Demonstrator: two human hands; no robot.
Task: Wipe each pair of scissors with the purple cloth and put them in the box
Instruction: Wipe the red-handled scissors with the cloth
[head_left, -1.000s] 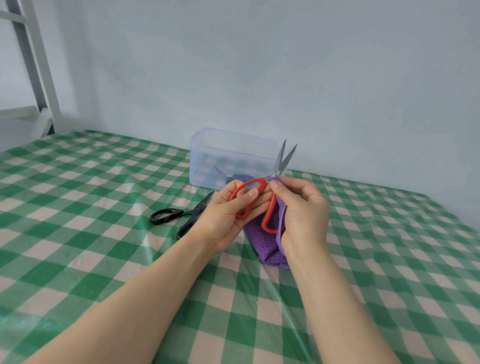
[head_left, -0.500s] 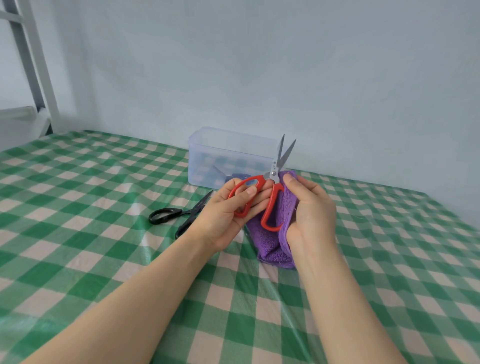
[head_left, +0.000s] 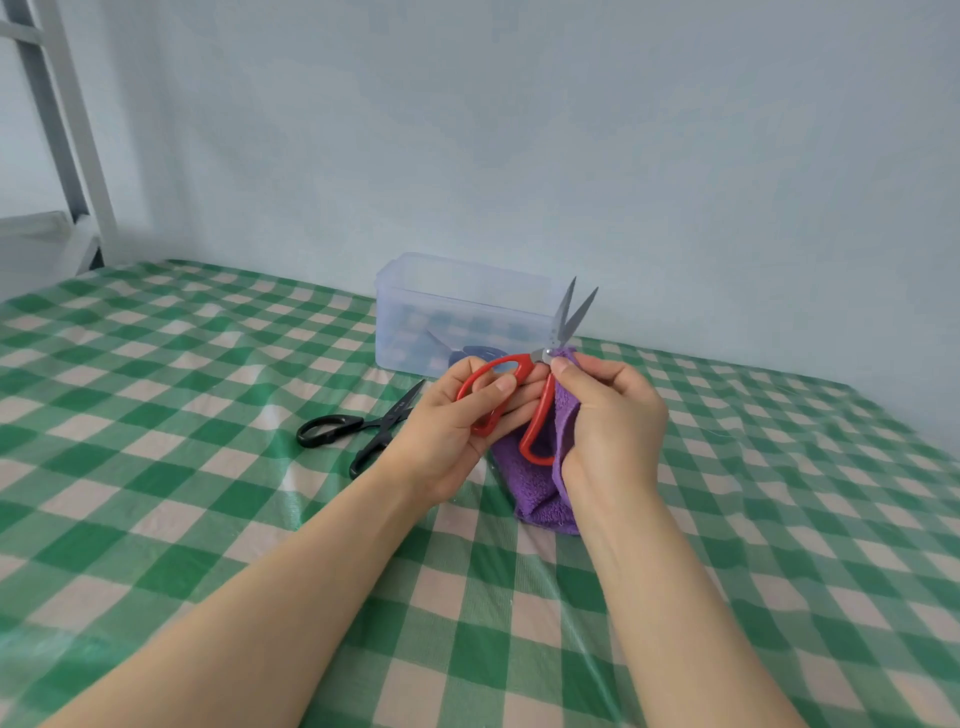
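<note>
A green-and-white checked bench (head_left: 208, 467) is sitting against a pale blue wall. My left hand (head_left: 452, 431) is gripping the red scissors (head_left: 545, 405) by one handle loop, with the blades apart and pointing up. My right hand (head_left: 618, 421) is pinching the purple cloth (head_left: 540, 499) at the pivot, now covering more of the cloth than a moment ago. The black scissors (head_left: 382, 420) are lying to the left, in front of the clear box (head_left: 457, 306).

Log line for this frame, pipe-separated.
phase: wiping | left hand: grips red-handled metal scissors | right hand: pinches purple terry cloth at pivot | black scissors: on table | clear plastic box: behind
</note>
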